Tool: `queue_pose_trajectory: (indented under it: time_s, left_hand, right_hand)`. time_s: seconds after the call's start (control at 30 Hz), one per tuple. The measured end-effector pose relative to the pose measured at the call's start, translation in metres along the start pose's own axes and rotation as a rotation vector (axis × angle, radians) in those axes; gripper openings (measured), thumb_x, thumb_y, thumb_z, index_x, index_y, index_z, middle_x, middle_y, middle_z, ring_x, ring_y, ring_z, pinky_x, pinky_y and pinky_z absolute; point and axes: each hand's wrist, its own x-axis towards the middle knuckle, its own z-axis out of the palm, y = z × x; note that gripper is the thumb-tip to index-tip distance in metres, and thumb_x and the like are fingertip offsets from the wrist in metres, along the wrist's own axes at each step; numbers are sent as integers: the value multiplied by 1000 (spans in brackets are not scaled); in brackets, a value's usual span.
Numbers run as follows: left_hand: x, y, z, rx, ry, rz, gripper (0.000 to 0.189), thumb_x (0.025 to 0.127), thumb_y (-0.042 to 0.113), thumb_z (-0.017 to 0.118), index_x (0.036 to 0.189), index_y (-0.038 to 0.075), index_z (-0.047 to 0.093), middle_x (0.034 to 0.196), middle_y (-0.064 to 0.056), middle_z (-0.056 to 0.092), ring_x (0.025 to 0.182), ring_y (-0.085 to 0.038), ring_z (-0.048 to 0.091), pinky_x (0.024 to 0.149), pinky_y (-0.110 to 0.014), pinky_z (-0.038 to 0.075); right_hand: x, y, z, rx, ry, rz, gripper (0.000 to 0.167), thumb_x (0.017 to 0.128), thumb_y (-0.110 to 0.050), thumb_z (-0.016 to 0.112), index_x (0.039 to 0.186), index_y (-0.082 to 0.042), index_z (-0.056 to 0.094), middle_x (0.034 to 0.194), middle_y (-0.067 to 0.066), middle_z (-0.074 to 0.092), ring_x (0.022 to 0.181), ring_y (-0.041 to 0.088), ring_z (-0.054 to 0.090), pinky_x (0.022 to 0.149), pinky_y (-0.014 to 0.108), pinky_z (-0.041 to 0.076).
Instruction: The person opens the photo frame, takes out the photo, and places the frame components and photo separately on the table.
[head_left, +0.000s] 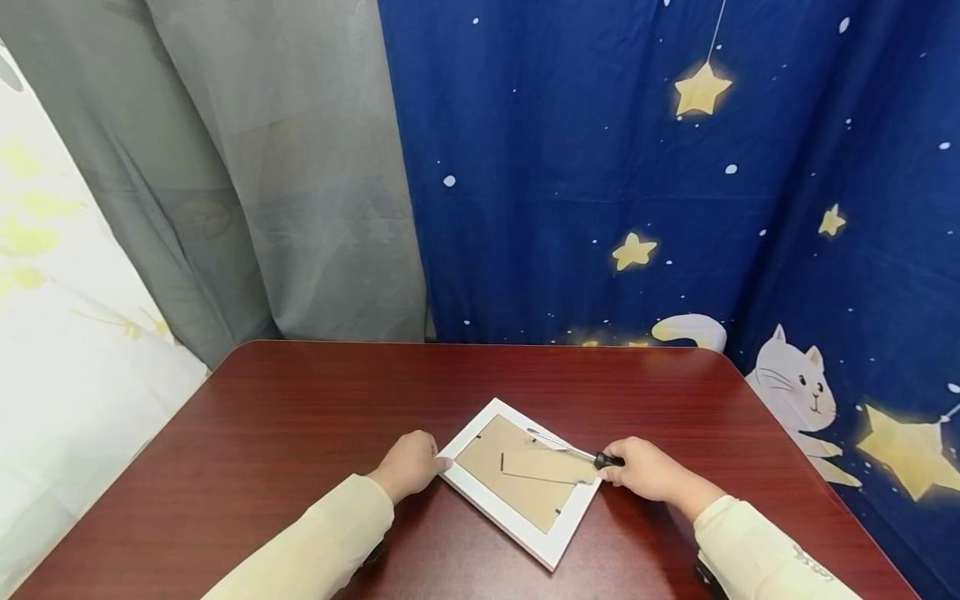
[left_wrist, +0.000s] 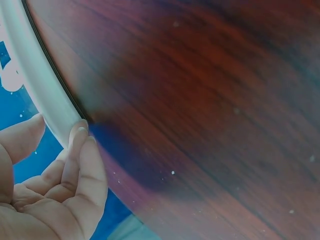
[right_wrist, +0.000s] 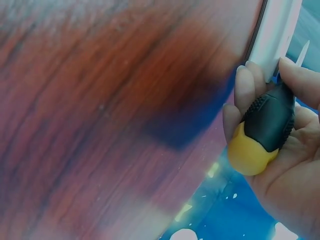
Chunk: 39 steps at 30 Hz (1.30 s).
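Note:
A white picture frame (head_left: 495, 510) is held back side up over the table, its tan backing board (head_left: 483, 467) and small dark tabs showing. My left hand (head_left: 411, 467) grips the left corner, thumb on the back face; in the left wrist view its fingers reach beneath the white edge (left_wrist: 40, 75). The right hand (head_left: 647, 472) holds a screwdriver with a black and yellow handle (right_wrist: 265, 120) and also touches the frame's right corner. The screwdriver's metal shaft (head_left: 573, 449) points left across the backing. Its exact contact there cannot be made out.
The dark red wooden table (head_left: 322, 392) spreads around the frame. Behind it hang a grey curtain (head_left: 300, 167) and a blue curtain (head_left: 555, 167) with stars and a white cat. A white cloth (head_left: 75, 375) hangs at the left.

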Motion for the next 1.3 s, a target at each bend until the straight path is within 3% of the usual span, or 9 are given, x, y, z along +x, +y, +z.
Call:
queue_pose_trajectory:
  time_s: [0.27,0.4,0.57,0.8,0.97,1.3]
  left_hand:
    - [-6,4,-3,2,-26,-17,35,82,15,73,58,8,49,53,3,41,51,-13,39,50,-26,36]
    - [-7,1,-5,-20,-32,-29,33,83,16,72,58,7,51,53,2,43,52,-13,40,51,-27,37]
    - [-3,-5,-5,-30,-5,-28,27,84,17,70,65,5,56,58,0,49,57,-15,45,56,-30,42]
    - [6,-7,-1,-44,28,-26,25,86,18,69,68,5,56,60,-1,51,60,-16,47,60,-31,43]
    - [11,-3,0,-57,46,-32,22,87,17,69,73,4,58,64,-2,53,63,-17,49,63,-32,45]
    - [20,1,7,-47,35,-23,24,89,16,68,72,6,54,63,-2,50,62,-16,47,61,-31,43]
  right_hand:
    - [2,4,-1,-7,16,8,6,86,-9,69,83,-5,66,64,-5,56,59,6,47,55,24,40]
    - [1,2,2,-48,67,37,6,85,-10,70,83,-7,66,68,-5,57,62,8,48,60,26,41]
    - [-3,-4,3,-111,160,106,8,85,-13,72,86,-8,66,74,-4,59,66,11,47,63,30,41]
    - [-12,-14,6,-122,205,160,8,85,-13,72,89,-8,68,78,-3,63,70,11,51,65,32,45]
    - [-17,-25,11,-109,207,158,7,84,-14,72,87,-9,68,78,-3,64,71,11,53,66,32,46]
    - [-27,-34,24,-86,162,89,14,85,-18,72,79,-12,61,62,-8,47,59,6,40,54,24,36]
